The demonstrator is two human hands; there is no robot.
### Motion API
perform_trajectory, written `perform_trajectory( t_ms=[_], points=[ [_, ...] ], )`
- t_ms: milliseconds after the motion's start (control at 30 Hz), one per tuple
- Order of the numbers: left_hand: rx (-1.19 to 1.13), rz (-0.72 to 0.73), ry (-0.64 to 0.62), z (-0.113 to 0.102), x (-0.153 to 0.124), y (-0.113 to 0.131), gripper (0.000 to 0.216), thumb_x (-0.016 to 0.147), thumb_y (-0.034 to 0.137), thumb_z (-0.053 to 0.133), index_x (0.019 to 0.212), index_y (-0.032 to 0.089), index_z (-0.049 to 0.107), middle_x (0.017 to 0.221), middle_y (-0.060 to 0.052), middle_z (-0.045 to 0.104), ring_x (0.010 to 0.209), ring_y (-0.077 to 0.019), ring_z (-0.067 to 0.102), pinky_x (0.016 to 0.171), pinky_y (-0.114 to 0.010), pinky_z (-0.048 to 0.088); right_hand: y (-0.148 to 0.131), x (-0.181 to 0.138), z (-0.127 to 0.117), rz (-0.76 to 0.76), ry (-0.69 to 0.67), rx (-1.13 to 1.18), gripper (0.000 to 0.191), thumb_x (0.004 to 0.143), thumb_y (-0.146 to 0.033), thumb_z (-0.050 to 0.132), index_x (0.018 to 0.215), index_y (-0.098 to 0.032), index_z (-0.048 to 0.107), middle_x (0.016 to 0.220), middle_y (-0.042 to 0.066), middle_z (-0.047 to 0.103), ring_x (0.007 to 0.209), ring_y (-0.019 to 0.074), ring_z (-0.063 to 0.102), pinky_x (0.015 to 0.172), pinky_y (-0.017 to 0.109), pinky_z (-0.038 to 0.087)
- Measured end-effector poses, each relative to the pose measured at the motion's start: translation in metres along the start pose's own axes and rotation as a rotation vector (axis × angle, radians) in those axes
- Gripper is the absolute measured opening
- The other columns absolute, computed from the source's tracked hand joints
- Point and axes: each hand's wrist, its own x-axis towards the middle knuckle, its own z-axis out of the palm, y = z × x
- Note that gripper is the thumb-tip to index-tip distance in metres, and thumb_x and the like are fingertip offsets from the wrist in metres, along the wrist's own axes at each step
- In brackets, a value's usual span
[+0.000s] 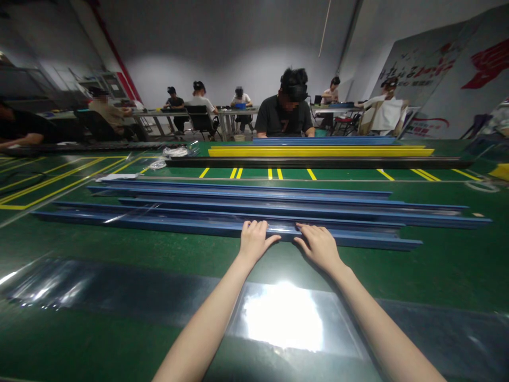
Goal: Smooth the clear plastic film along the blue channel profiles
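A long blue U-shaped channel [178, 227] lies across the green table in front of me. My left hand [254, 239] is closed on its near wall, fingers over the top edge and thumb on my side. Just to the right, my right hand [318, 243] grips the same wall, its thumb pointing toward the other hand. Their fingertips are partly hidden inside the channel. Right behind it lie more blue channels [421, 217], roughly parallel. Beneath my forearms a long clear plastic sleeve [159, 292] lies flat and reflects a bright light.
Farther back, a black bar [318, 162], a yellow channel [318, 152] and another blue channel [326, 141] lie across the table. Crumpled clear plastic [175, 153] is at their left. Yellow tape lines mark the green surface. A person [284, 114] sits opposite; others sit at tables behind.
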Motion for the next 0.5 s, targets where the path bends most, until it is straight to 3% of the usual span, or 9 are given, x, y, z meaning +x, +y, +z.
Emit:
perform_trajectory(
  t_ms=[500],
  points=[
    [-0.081,0.054,-0.041,0.0022,-0.0012,-0.0019,0.036,0.078,0.053,0.050,0.084,0.018,0.059,0.081,-0.004,0.064,0.080,-0.0197,0.053,0.075,-0.034,0.032,-0.0006,0.0002,0.0001,0.000,0.011,0.007,0.031,0.087,-0.037,0.040,0.104,-0.015,0.055,0.108,0.009,0.062,0.092,0.0198,0.055,0.076,0.032,0.033]
  ],
)
